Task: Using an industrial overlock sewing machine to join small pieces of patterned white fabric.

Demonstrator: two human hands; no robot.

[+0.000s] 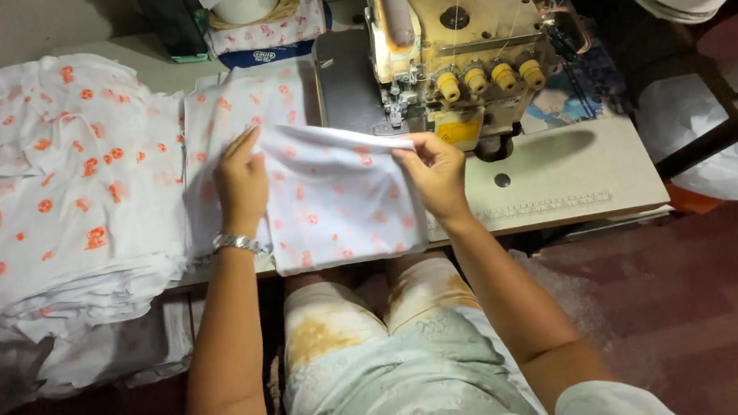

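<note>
A white fabric piece (338, 206) with orange printed shapes lies on the sewing table (562, 182) in front of a yellowed overlock sewing machine (453, 49). My left hand (242, 183) rests flat on the fabric's left part, fingers together, a metal watch at the wrist. My right hand (433, 171) pinches the fabric's upper right edge just below the machine's needle area. The cloth hangs over the table's front edge toward my lap.
A big stack of the same printed white fabric (55, 181) fills the table's left side, with more pieces beneath (105, 346). White bags (701, 138) sit at right on a reddish floor. A thread cone and cloth (258, 12) stand behind the machine.
</note>
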